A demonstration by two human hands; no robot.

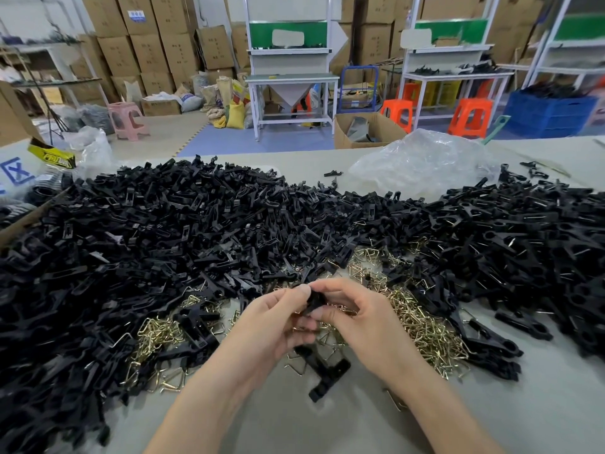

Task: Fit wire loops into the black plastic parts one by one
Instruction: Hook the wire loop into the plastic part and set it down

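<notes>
A black plastic part (315,301) is pinched between the curled fingers of the left hand (268,326) and right hand (370,322). Wire loops (422,326) are heaped on the tabletop (288,427) at three o'clock.

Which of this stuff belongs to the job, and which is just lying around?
In the job: black plastic part gripped by left hand and right hand; heap of black plastic parts; wire loops.
Lying about: clear plastic bag; cardboard box; pink stool; blue crate.
</notes>
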